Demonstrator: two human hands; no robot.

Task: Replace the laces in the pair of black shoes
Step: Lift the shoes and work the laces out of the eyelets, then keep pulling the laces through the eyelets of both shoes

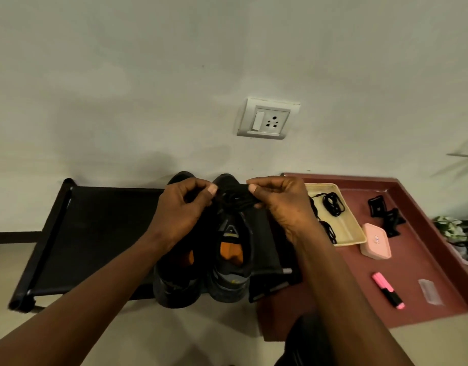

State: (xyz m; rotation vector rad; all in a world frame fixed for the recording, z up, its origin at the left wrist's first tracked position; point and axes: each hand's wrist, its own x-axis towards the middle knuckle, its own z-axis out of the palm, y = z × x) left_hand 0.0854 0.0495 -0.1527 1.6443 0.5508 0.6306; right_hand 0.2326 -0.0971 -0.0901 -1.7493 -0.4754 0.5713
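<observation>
Two black shoes sit side by side on the black bench. Left hand pinches the black lace above the right-side shoe, right hand pinching its other end; spare laces lie in the cream tray.

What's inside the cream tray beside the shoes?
Coiled black laces lie in the cream tray. Its left edge is covered by the right hand and wrist, so anything there is hidden.
</observation>
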